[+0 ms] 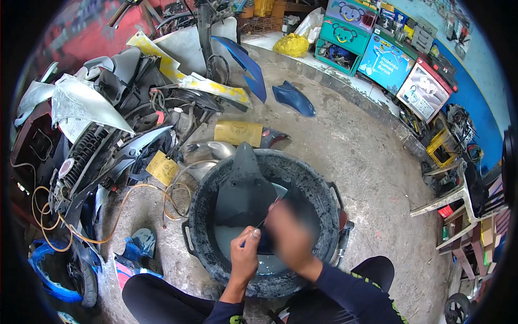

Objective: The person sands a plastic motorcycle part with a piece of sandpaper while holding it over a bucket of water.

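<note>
In front of me a black round tub (198, 198) with side handles holds cloudy grey water (228, 239). A grey plastic motorcycle body panel (245, 178) leans inside it, its pointed end rising above the far rim. Over the near part of the tub, my left hand (245, 251) pinches the edge of a dark blue panel (265, 243), mostly hidden behind my hands. My right hand (293, 235) is strongly blurred over this panel; whether it holds anything cannot be made out.
Beyond the tub lie yellow-brown sandpaper sheets (238, 133) and blue body panels (293, 98). A heap of motorcycle parts (93, 101) fills the left, with a looping hose (121, 214) on the concrete floor. A worn plastic chair (463, 190) stands at right.
</note>
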Motion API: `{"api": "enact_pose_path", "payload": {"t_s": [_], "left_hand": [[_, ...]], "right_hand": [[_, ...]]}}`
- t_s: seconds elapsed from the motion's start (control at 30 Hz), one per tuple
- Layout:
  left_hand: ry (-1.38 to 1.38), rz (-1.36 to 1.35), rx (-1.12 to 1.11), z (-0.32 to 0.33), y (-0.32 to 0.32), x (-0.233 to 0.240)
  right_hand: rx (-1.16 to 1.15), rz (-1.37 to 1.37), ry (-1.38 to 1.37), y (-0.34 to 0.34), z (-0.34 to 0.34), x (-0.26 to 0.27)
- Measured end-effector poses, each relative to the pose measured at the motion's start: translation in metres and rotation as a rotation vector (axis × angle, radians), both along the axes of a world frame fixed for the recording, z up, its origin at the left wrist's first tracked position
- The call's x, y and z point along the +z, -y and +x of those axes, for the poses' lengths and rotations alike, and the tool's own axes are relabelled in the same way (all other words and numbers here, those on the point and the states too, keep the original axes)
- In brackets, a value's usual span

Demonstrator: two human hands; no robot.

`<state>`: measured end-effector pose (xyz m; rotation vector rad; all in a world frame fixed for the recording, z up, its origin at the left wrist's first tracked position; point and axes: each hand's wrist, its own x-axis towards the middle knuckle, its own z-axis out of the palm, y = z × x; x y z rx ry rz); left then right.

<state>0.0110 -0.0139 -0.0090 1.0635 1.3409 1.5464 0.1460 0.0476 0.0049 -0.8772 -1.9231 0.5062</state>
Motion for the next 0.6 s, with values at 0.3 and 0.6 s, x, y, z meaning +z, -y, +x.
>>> {"api": "enact_pose_path", "payload": {"t_s": [0.3, 0.6], "left_hand": [[0.159, -0.069, 0.034, -0.001, -0.001, -0.016], [0.54, -0.092, 0.052, 0.009, -0.005, -0.006]], "right_hand": [[0.081, 0.021, 0.015, 0.018, -0.006, -0.001], [0.067, 0.057, 0.08, 0.017, -0.004, 0.007]]}}
